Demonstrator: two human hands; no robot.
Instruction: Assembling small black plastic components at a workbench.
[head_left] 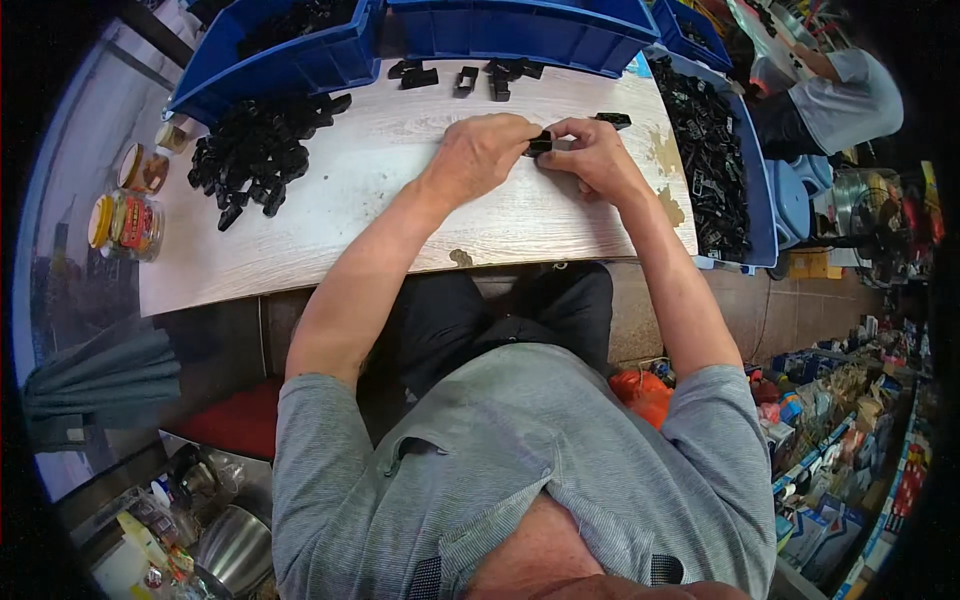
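Both my hands meet over the right half of a white wood-grain table (pixel 370 210). Between them is a small black plastic part (pixel 540 143). My left hand (pixel 484 152) pinches it from the left, and my right hand (pixel 592 160) grips it from the right with thumb and forefinger. The fingers cover much of the part, so its exact shape is hard to tell. Just beyond my right hand lies another black part (pixel 613 120). Several loose black parts (pixel 466 81) lie farther back near the blue bins. A big heap of black parts (pixel 255 150) rests at the table's left.
Blue bins (pixel 520 35) line the table's far edge. A long bin (pixel 762 190) full of black pieces stands along the right edge. Jars (pixel 130 225) sit at the left edge. At the far right another person (pixel 840 100) is bent over, near blue stools (pixel 790 205) and a fan (pixel 875 225).
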